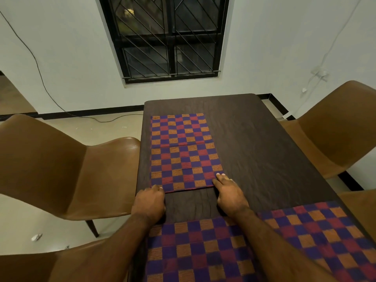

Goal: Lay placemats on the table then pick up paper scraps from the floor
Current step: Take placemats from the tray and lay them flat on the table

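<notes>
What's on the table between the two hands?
Only bare dark table between the left hand and right hand, seen from the head camera; the far placemat edge lies just beyond.

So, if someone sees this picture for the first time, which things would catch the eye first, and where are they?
The eye goes first to the checkered purple, red and orange woven placemat lying flat on the left side of the dark wooden table, with the left hand and right hand at its near corners. A second, similar checkered cloth covers the near end of the table. A white paper scrap lies on the floor at lower left, beside the brown leather chair.
</notes>
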{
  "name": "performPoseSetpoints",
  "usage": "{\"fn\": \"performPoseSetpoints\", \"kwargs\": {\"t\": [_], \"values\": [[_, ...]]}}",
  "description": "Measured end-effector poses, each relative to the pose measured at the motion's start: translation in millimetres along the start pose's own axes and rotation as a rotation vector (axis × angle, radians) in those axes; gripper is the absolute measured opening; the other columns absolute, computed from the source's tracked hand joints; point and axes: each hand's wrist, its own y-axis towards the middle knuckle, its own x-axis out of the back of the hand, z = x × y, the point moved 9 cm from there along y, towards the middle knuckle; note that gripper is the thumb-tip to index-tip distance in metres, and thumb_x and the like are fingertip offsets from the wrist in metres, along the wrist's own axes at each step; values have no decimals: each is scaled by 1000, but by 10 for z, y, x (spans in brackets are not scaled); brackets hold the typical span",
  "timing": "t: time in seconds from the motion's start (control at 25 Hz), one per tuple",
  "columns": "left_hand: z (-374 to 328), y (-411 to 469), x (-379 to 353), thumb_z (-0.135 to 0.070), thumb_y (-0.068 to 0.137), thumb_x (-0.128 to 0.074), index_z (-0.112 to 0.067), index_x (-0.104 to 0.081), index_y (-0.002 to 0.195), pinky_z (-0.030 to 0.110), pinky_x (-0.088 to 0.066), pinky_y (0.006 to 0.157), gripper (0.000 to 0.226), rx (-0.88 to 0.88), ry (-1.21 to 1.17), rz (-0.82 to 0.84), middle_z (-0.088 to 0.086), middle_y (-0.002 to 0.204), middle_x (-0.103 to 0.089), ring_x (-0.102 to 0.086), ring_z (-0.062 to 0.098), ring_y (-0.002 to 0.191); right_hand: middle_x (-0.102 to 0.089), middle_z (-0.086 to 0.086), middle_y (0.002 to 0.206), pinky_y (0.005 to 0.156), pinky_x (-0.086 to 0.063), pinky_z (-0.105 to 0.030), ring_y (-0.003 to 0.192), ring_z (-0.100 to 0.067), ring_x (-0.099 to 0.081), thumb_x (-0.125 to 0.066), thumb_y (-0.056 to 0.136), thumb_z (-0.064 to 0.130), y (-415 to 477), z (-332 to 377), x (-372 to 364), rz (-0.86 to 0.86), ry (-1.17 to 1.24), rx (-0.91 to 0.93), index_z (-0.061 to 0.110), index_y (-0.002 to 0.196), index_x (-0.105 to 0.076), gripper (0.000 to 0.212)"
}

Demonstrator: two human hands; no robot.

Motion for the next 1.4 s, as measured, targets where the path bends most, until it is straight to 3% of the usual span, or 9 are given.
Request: {"fn": "performPoseSetpoints", "kwargs": {"t": [0.12,0.36,0.44,0.56,0.76,1.04,1.24,1.4], "values": [[-109,-5,146,-52,97,-50,-26,-49,135,47,-44,105,46,8,21,-8,2,136,-59,-56,24,125,-32,-7,162,124,-22,-44,151,-26,-25,-53,95,20,-94,-17,158,-4,-1,-3,22,152,-38,59],[-867,35,954,-47,100,-51,-20,-22,159,55,-37,117,71,-52,-53,-238,12,159,-36,-39,32,145,-32,-9,161,120,-30,-44,149,-25,-28,-52,97,26,-563,-454,901,-156,-30,-128,24,153,-34,59],[-1362,4,1176,-44,101,-50,-20,-16,161,55,-37,116,73,-105,-46,-265,15,165,-27,-35,34,148,-33,-10,160,117,-33,-43,148,-25,-29,-53,97,27,-918,-746,1194,-212,-57,-188,23,154,-35,60],[-2165,-199,1356,-45,100,-50,-19,-18,161,54,-40,110,73,-188,-50,-302,17,164,-28,-40,36,144,-34,-10,159,113,-37,-44,147,-25,-31,-54,97,28,-1578,-1236,1503,-257,-84,-282,22,154,-34,60],[-3813,-1111,1301,-45,97,-55,-17,-26,159,55,-42,105,74,-407,-65,-295,21,160,-35,-45,38,139,-39,-9,154,107,-40,-46,141,-28,-39,-55,94,30,-3409,-2252,1794,-305,-81,-486,22,149,-37,58],[-6032,-3015,720,-47,97,-51,-17,-24,158,54,-47,101,72,-792,-42,-216,15,153,-41,-50,35,131,-41,-8,154,108,-41,-48,139,-28,-42,-54,93,32,-6618,-3365,1507,-334,-36,-929,26,147,-36,57],[-7355,-4335,73,-46,98,-49,-20,-21,157,50,-47,99,70,-1053,-3,-109,14,149,-43,-56,35,123,-37,-8,158,111,-40,-46,141,-29,-40,-54,96,30,-8684,-3671,1023,-391,15,-1212,26,152,-31,61],[-8064,-5594,-653,-44,98,-50,-19,-26,156,49,-48,98,68,-1279,31,-19,13,146,-45,-56,35,120,-36,-8,158,112,-40,-44,140,-28,-40,-54,96,31,-10301,-3441,215,-398,101,-1461,24,152,-34,59]]}}
